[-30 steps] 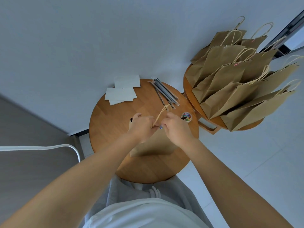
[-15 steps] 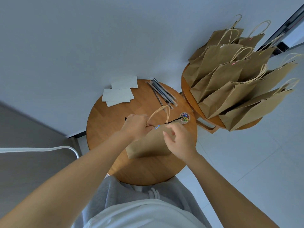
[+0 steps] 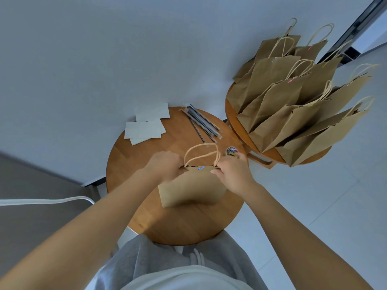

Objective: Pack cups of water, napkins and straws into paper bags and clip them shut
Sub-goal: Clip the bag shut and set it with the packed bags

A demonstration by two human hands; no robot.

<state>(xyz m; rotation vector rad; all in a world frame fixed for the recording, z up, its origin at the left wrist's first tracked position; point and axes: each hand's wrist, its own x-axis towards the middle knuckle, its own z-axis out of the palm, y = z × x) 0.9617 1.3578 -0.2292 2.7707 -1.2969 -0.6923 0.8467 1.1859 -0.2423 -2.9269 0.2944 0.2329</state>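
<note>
Person stood over a round table (image 3: 167,222), grey trousers (image 3: 167,260) nearest, both bare arms reaching out. Left hand (image 3: 165,166) pinched the left end of a bag (image 3: 190,187) mouth, fingers closed on the paper; right hand (image 3: 232,172) gripped the right end by the handle base, fingers curled narrow on the top edge. Bag stood mid-table, handles (image 3: 202,152) up, and a blue clip (image 3: 200,168) sat on the rim between the hands, though a dark slit showed along the mouth left of it. Judged this bag clipped or nearly so, hands probably squaring it before it goes off. Contents hidden, couldn't tell whether cup, napkin and straw were inside. Just past the right hand, a small tub of clips (image 3: 231,151). Farther back, straws (image 3: 202,123) in a loose bundle and a few napkins (image 3: 146,125) overhanging the far edge, so supplies remained for more bags. No cups and no empty bags in view. To the right, a second table (image 3: 236,126), close beside the first, carried a crowd of finished bags (image 3: 293,105) leaning together, clips visible on several tops. Judged the job well along. Beyond, plain pale wall (image 3: 104,49), pale tiled floor (image 3: 314,195) at right, dark door frame (image 3: 360,24) in the far corner, grey panel with a white tube rail (image 3: 48,200) at left.
</note>
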